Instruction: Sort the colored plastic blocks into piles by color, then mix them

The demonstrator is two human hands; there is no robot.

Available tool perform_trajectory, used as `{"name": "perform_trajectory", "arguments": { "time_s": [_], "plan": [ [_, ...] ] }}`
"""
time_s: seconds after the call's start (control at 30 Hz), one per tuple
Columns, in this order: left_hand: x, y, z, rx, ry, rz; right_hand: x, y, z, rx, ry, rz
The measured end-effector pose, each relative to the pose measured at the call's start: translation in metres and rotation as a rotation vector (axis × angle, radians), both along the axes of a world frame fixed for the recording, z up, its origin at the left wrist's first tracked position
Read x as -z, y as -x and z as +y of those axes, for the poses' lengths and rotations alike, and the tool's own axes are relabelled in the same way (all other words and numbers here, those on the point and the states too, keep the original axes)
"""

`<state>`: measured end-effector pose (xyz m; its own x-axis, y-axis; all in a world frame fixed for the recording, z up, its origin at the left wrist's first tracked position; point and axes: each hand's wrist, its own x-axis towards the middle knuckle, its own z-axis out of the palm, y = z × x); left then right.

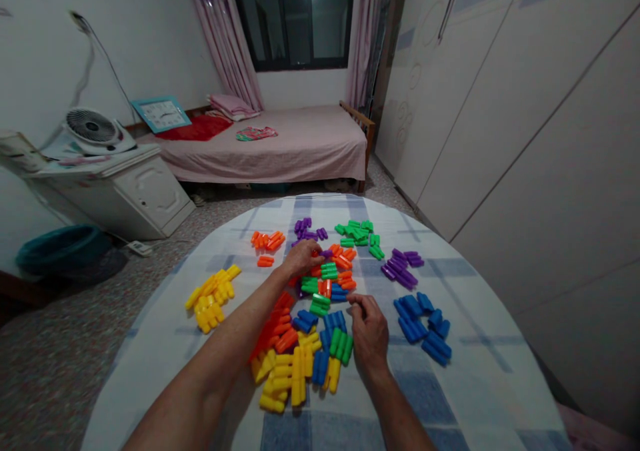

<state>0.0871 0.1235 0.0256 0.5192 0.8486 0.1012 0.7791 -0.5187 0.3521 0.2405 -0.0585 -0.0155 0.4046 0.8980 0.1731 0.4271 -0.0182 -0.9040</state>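
Pink-covered bed [310, 131] and a dark window [295, 18] close off the far end of the room; a pale wardrobe [500, 138] lines the right, a fan [94, 128] sits on a white cabinet [155, 194] at left; nearer, a blue-and-white checked cloth [480, 398] covers a rounded table; a mixed heap of plastic blocks [306, 320] lies at its middle, between the two forearms; yellow blocks [213, 296] lie to its left, orange blocks [270, 241], purple blocks [303, 226] and green blocks [357, 232] beyond, more purple pieces [400, 268] and blue blocks [414, 330] to its right; the left hand [303, 258] reaches over the heap's far side, fingertips at a small purple block [326, 254], though whether they grasp it I cannot tell; the right hand [369, 331] rests by the heap's right edge, fingers curled, just beside some green pieces [341, 346]; its grip is also unclear.
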Motion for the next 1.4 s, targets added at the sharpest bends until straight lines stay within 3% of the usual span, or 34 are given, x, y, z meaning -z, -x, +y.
{"name": "perform_trajectory", "arguments": {
  "time_s": [0.1, 0.2, 0.4, 0.5, 0.63, 0.73, 0.83, 1.07, 1.23, 1.4],
  "plan": [
    [0.0, -0.001, 0.003, -0.044, 0.008, -0.093, 0.0, 0.0, 0.0, 0.0, 0.008, -0.001],
    [-0.005, -0.003, 0.015, -0.191, 0.031, -0.185, 0.001, 0.0, -0.001, -0.005, 0.01, 0.006],
    [-0.024, -0.003, 0.039, -0.429, -0.026, -0.153, 0.002, -0.001, -0.001, -0.004, -0.009, 0.007],
    [-0.032, 0.003, 0.023, -0.473, -0.09, -0.103, 0.001, 0.0, 0.0, -0.005, -0.013, 0.003],
    [-0.034, 0.021, -0.023, -0.331, -0.021, 0.081, 0.0, 0.0, 0.002, 0.002, -0.008, -0.004],
    [-0.03, 0.033, -0.05, -0.301, 0.038, 0.209, -0.001, 0.001, 0.001, 0.004, 0.001, -0.007],
    [-0.021, 0.038, -0.058, -0.313, 0.115, 0.244, -0.002, 0.0, 0.0, -0.003, 0.003, -0.015],
    [-0.002, 0.036, -0.057, -0.408, 0.123, 0.034, -0.002, -0.001, -0.001, 0.012, 0.006, -0.048],
    [-0.002, 0.05, -0.055, -0.456, 0.141, -0.216, -0.001, -0.002, -0.002, -0.001, -0.001, -0.045],
    [-0.007, 0.083, -0.04, -0.636, -0.076, -0.418, -0.003, -0.002, -0.002, 0.012, 0.004, -0.053]
  ]
}}
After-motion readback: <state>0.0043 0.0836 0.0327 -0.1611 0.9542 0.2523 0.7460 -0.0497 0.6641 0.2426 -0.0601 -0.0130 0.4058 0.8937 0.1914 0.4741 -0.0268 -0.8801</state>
